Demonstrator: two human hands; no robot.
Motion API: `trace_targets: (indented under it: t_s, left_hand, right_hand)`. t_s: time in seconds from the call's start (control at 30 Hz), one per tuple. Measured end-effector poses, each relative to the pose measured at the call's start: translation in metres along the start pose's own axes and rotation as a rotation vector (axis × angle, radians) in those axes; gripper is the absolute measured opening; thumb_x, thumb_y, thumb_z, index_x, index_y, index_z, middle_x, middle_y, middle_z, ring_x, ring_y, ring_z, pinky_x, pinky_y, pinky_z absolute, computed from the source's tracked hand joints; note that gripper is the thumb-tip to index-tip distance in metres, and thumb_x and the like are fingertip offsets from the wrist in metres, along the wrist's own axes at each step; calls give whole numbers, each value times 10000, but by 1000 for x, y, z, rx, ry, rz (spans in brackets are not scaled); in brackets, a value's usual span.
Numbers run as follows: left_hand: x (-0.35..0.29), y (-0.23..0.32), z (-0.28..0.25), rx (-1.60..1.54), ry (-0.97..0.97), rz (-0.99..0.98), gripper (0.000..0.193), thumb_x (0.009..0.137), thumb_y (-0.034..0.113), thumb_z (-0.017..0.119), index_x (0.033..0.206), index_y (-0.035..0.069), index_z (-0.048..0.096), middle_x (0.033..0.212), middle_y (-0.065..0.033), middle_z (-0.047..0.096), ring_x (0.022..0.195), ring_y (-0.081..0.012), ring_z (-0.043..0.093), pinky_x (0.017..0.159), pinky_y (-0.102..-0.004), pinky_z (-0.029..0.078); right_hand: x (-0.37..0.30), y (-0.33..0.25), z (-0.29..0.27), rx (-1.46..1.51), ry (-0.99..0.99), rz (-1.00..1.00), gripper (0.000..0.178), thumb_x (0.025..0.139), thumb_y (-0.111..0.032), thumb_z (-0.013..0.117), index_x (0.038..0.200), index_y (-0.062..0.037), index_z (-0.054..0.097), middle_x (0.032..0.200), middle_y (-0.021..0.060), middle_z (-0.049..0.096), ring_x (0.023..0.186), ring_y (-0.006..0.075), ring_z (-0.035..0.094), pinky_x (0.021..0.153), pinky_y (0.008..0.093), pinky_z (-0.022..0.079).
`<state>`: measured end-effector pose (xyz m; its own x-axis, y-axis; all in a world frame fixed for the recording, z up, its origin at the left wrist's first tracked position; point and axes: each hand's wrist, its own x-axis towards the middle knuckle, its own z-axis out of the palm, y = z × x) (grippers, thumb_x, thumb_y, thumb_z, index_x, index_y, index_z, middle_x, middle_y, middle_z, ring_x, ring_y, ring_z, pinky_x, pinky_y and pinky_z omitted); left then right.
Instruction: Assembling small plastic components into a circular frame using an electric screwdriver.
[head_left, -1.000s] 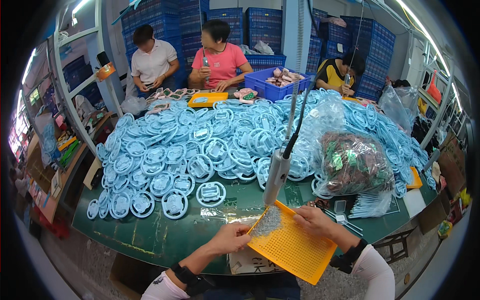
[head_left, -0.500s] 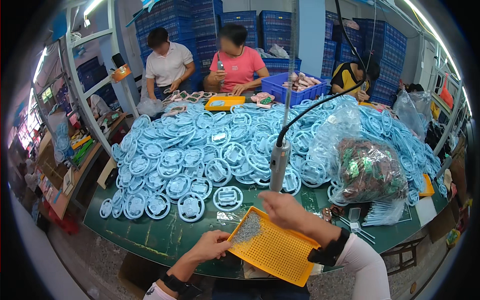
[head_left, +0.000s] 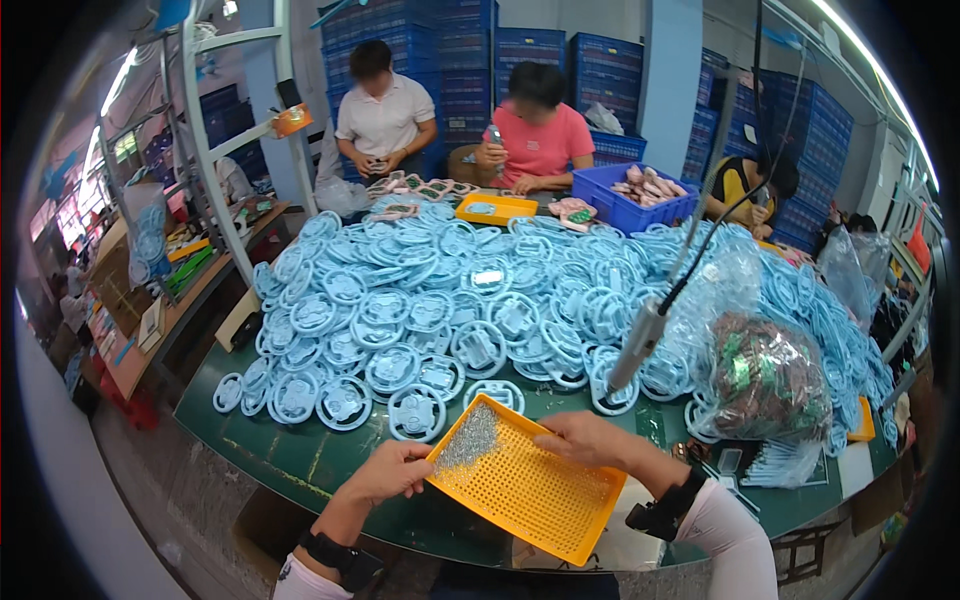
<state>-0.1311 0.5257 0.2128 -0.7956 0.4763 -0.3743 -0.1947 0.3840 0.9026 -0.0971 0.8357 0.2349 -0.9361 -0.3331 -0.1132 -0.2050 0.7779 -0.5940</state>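
Note:
A yellow perforated tray (head_left: 540, 492) is held up over the near edge of the table, tilted. My left hand (head_left: 388, 472) pinches its left edge, and my right hand (head_left: 583, 437) grips its far right rim. Small silvery screws (head_left: 468, 438) are heaped in the tray's far left corner, with some scattered over the holes. Just beyond my right hand hangs a grey electric screwdriver (head_left: 637, 348), slanting on its cable and touched by neither hand. Light blue plastic steering-wheel-shaped parts (head_left: 480, 348) lie in a large pile past the tray.
The green table (head_left: 290, 462) has a clear bag of dark brown and green pieces (head_left: 768, 375) at the right. White sticks (head_left: 785, 465) lie below it. A blue crate (head_left: 640, 212) and another yellow tray (head_left: 497, 208) stand across, where several people work.
My right hand has come away from beside the screwdriver and taken hold of the tray's rim. The screwdriver now leans instead of hanging straight. The whole view has shifted.

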Motion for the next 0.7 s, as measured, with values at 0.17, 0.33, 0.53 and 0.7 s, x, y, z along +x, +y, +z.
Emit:
trace_targets:
  t_s: [0.17, 0.33, 0.53, 0.7]
  left_hand:
    - [22, 28, -38, 67, 28, 82, 228, 796, 127, 578, 945, -14, 678, 655, -10, 587, 546, -59, 530, 456, -194, 421]
    - [55, 35, -38, -182, 315, 325, 338, 793, 182, 645, 1039, -49, 628, 751, -21, 598, 582, -62, 529, 472, -192, 426]
    - [39, -6, 42, 178, 472, 337, 408, 818, 287, 649, 1076, -21, 581, 737, -109, 549, 638, -190, 544, 585, -324, 443]
    - [30, -10, 78, 263, 518, 559, 304, 867, 248, 548, 1044, 1, 540, 791, -188, 557, 716, -333, 559, 640, -418, 445]
  right_hand:
    - [31, 22, 25, -28, 204, -147, 327, 903, -291, 456, 872, 15, 568, 872, 209, 578, 835, 380, 562, 759, 442, 442]
    - [44, 20, 24, -28, 543, -171, 190, 888, -179, 480, 827, -15, 552, 748, 170, 512, 718, 351, 530, 656, 433, 448]
    - [46, 22, 21, -39, 786, -83, 143, 886, -119, 483, 809, -16, 546, 725, 152, 486, 697, 332, 494, 620, 427, 413]
    - [42, 12, 21, -56, 847, -21, 164, 902, -169, 444, 883, -42, 547, 781, 168, 495, 733, 365, 528, 633, 463, 441]
